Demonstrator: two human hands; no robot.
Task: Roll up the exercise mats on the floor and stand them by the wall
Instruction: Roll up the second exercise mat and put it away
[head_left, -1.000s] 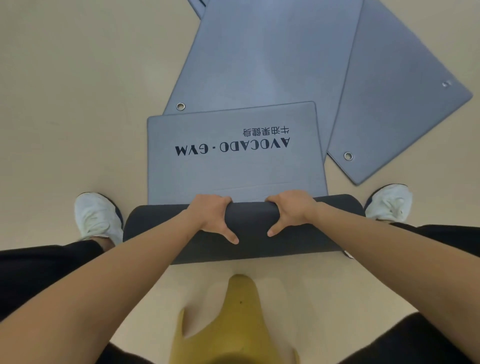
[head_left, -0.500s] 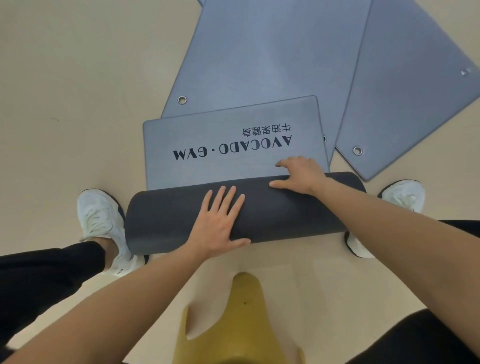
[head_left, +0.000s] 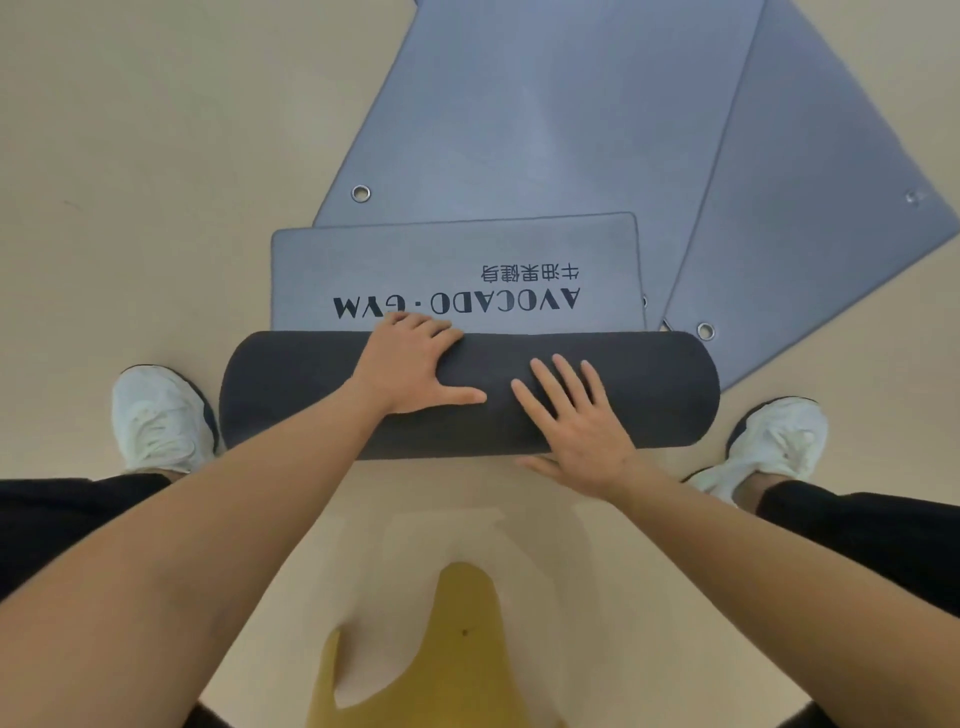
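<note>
While the left hand (head_left: 410, 364) curls over the far top edge of the dark rolled part of the mat (head_left: 311, 395), thumb stretched along it, the right hand (head_left: 576, 421) lies flat and spread on the near side, fingers wide, gripping nothing. Beyond the roll, the unrolled grey end (head_left: 415, 265) printed AVOCADO·GYM lies flat on the beige floor (head_left: 130, 156). It overlaps a second grey mat (head_left: 545, 114), with a third (head_left: 821, 218) just right. White shoes (head_left: 156, 415) flank the roll
</note>
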